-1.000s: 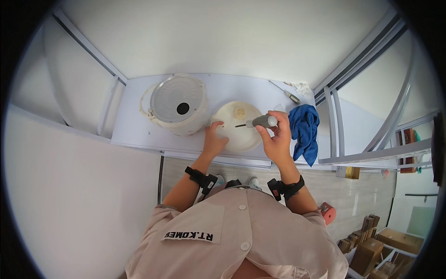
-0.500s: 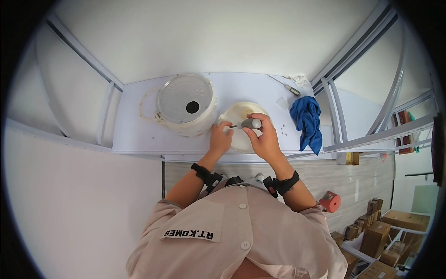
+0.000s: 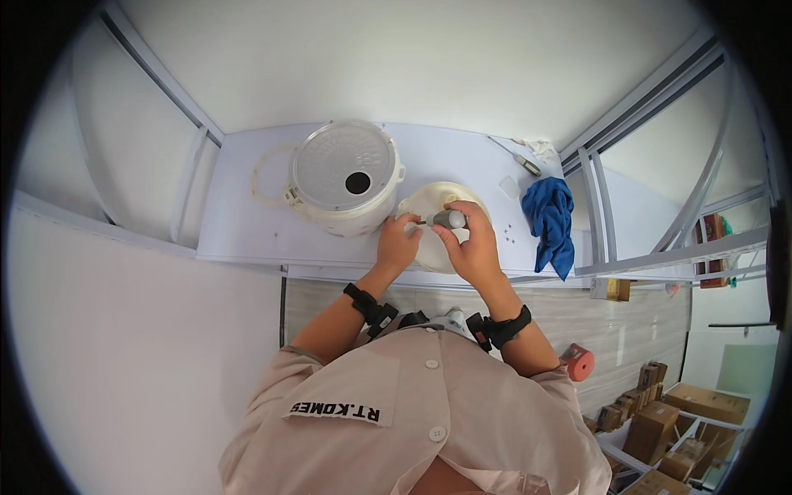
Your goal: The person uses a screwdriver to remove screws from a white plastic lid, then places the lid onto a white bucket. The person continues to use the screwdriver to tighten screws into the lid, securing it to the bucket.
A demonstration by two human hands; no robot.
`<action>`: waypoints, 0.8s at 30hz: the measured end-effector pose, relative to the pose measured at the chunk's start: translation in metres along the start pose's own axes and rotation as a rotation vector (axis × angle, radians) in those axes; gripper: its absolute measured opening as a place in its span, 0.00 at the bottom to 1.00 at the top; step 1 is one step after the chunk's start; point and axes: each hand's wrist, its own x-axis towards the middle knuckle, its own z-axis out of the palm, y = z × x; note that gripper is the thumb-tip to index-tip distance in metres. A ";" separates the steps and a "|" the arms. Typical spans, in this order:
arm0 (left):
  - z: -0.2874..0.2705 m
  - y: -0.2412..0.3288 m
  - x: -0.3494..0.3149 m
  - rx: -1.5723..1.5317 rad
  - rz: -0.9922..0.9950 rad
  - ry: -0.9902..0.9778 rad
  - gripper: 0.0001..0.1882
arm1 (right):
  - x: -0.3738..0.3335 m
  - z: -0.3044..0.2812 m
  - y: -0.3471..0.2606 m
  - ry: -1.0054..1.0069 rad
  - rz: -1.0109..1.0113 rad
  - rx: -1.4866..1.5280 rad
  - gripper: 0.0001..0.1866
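Note:
In my right hand (image 3: 475,249) is a screwdriver with a grey handle (image 3: 448,219), its shaft lying roughly sideways toward the left. My left hand (image 3: 399,245) has its thumb and fingertips pinched at the screwdriver's tip; whatever they hold there is too small to make out. Both hands are over a round cream-white lid-like part (image 3: 431,257), which they partly cover. Just left of it stands a white tub (image 3: 355,216) with a translucent grey top (image 3: 330,161) and a round dark hole (image 3: 357,183) in that top.
A crumpled blue cloth (image 3: 549,219) lies at the table's right, with several tiny screws (image 3: 509,235) beside it. Behind are a second screwdriver (image 3: 526,164), a small clear piece (image 3: 509,188) and white crumpled material (image 3: 540,148). Metal frame posts (image 3: 596,206) border the table.
The whole view has shifted slightly, so the tub and table items appear farther right. My hands keep nearly the same pose, with the screwdriver still held toward my left fingertips.

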 end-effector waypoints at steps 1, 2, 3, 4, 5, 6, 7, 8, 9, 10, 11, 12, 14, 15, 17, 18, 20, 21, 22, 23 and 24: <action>0.000 0.000 0.000 0.003 0.001 0.000 0.15 | 0.000 0.000 -0.001 0.007 0.008 0.008 0.24; 0.000 0.001 0.000 0.007 0.002 -0.001 0.15 | 0.000 0.000 -0.001 0.010 -0.001 0.000 0.25; 0.001 -0.001 -0.001 0.006 0.018 0.016 0.15 | 0.000 0.000 0.000 0.011 -0.010 -0.006 0.25; 0.003 -0.003 -0.001 0.006 0.034 0.033 0.15 | 0.001 0.000 0.000 0.013 -0.018 -0.012 0.25; 0.004 -0.005 -0.002 0.006 0.050 0.050 0.15 | 0.001 0.001 0.001 0.015 -0.020 -0.011 0.25; 0.004 -0.005 -0.002 0.007 0.049 0.047 0.15 | 0.000 0.001 0.001 0.022 -0.023 -0.012 0.25; 0.004 -0.004 -0.002 0.008 0.047 0.045 0.15 | 0.000 0.002 0.001 0.028 -0.025 -0.013 0.25; 0.003 -0.004 -0.002 0.009 0.045 0.042 0.15 | -0.001 0.002 0.001 0.021 -0.026 -0.024 0.25; 0.003 -0.003 -0.002 0.003 0.044 0.036 0.15 | -0.001 0.001 0.001 0.015 -0.026 -0.034 0.25; 0.002 -0.003 -0.002 -0.002 0.043 0.030 0.15 | -0.001 0.001 0.001 0.009 -0.027 -0.044 0.26; 0.002 -0.002 -0.002 -0.007 0.042 0.025 0.15 | 0.000 0.000 0.002 -0.005 -0.048 -0.047 0.27; 0.001 -0.002 -0.002 -0.005 0.032 0.007 0.15 | 0.001 0.000 0.002 -0.018 -0.069 -0.050 0.28; -0.001 -0.001 -0.002 0.000 0.014 -0.028 0.16 | 0.004 -0.001 -0.001 -0.042 -0.082 -0.028 0.30; -0.001 -0.001 -0.002 0.011 0.018 -0.023 0.16 | 0.008 -0.003 -0.006 -0.051 -0.074 -0.003 0.31; -0.001 -0.002 -0.002 0.035 0.027 -0.012 0.17 | 0.011 -0.001 -0.009 -0.046 -0.060 0.029 0.31; -0.001 -0.001 -0.002 0.037 0.028 -0.020 0.17 | 0.012 0.000 -0.008 -0.031 -0.054 0.035 0.31; -0.003 0.000 -0.002 0.043 0.030 -0.034 0.17 | 0.014 0.000 -0.008 -0.020 -0.087 0.014 0.31; -0.003 -0.001 -0.003 0.044 0.027 -0.029 0.17 | 0.016 -0.002 -0.010 -0.025 -0.128 -0.011 0.31; -0.003 -0.001 -0.003 0.046 0.025 -0.024 0.17 | 0.018 -0.002 -0.011 -0.032 -0.170 -0.036 0.31; -0.002 -0.001 -0.003 0.047 0.022 -0.018 0.17 | 0.017 -0.001 -0.012 -0.030 -0.174 -0.043 0.31; -0.003 0.002 -0.003 0.035 0.013 -0.024 0.17 | 0.015 0.001 -0.013 -0.028 -0.174 -0.054 0.31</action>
